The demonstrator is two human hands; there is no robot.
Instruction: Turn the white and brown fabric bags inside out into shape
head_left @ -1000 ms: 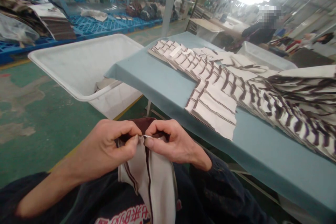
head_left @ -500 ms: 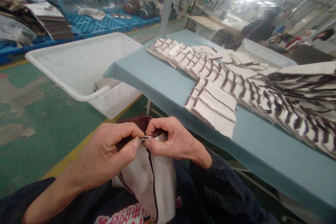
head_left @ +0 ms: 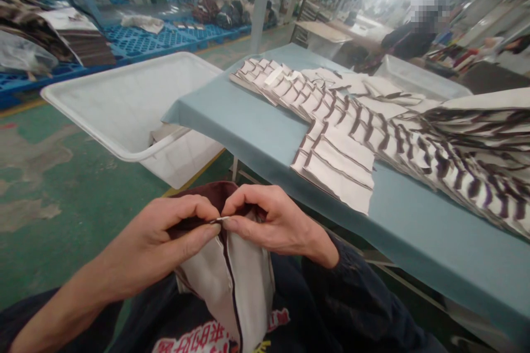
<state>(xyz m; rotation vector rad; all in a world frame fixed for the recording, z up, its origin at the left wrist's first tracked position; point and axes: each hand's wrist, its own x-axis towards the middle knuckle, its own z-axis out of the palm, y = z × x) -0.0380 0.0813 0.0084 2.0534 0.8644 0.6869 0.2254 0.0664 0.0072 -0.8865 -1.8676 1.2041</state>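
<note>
Over my lap hangs a beige fabric piece [head_left: 240,281] with a dark zipper line down its middle and a maroon top edge. My left hand [head_left: 165,237] and my right hand [head_left: 269,220] both pinch its top, fingertips meeting at a small silver metal part [head_left: 221,220]. Which hand holds that part I cannot tell. More beige and brown fabric pieces [head_left: 339,162] lie fanned in overlapping rows on the table to the right.
A teal-covered table [head_left: 248,127] runs along my right. A large white plastic tub [head_left: 120,105] stands on the green floor to the left, another white tub [head_left: 418,83] behind the table. Blue pallets [head_left: 165,38] with stacked goods lie at the back. A person stands far right.
My hands have stayed pinched together on the fabric top, lowering slightly. The view has drifted a little; the fabric hangs shifted slightly to the left.
</note>
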